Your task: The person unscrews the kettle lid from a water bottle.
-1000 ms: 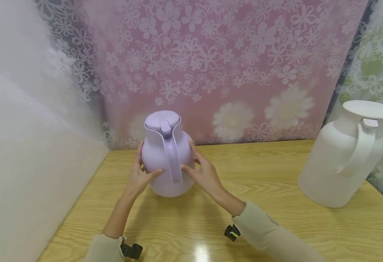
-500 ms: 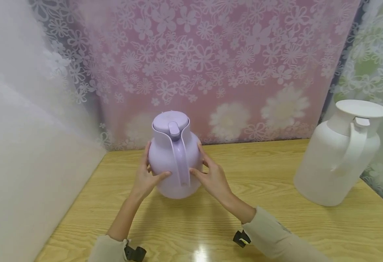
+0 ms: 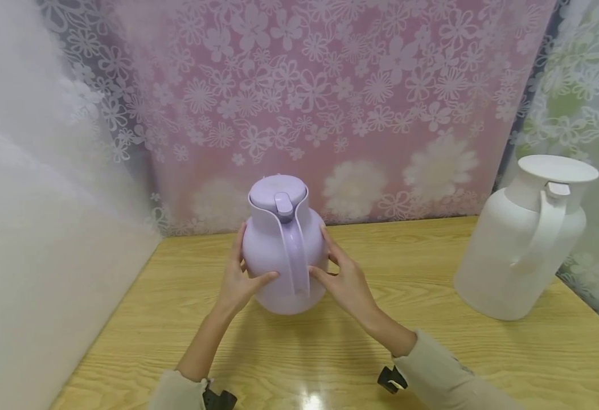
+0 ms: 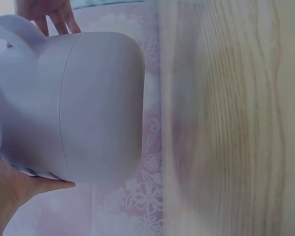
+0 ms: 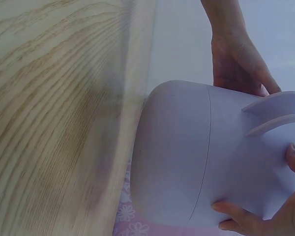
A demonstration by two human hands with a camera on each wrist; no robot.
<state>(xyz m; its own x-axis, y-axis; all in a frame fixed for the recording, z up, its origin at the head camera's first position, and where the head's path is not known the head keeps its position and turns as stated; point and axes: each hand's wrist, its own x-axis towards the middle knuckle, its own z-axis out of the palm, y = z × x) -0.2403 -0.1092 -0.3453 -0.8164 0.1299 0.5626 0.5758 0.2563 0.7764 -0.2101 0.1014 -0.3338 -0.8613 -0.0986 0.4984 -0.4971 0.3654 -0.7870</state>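
Observation:
A lavender thermos jug [image 3: 265,247] stands upright between two hands, its lid shut and its handle facing me. My left hand [image 3: 238,285] grips its left side, the thumb lying across the front of the body. On the other side my right hand [image 3: 344,280] grips the jug, its thumb beside the lower end of the handle. In the left wrist view, pink cloth shows between the base of the jug [image 4: 103,108] and the table, so the jug is held off the surface. The fingertips behind the jug are partly hidden in the head view.
A larger white thermos jug [image 3: 517,256] stands on the wooden table [image 3: 392,250] at the right. Pink flowered cloth [image 3: 304,114] hangs behind the table, and a pale wall [image 3: 48,228] closes the left side.
The lavender jug and both hands have moved to the right in the head view. The view itself has shifted slightly, so the white jug appears further left. Both hands keep their grip.

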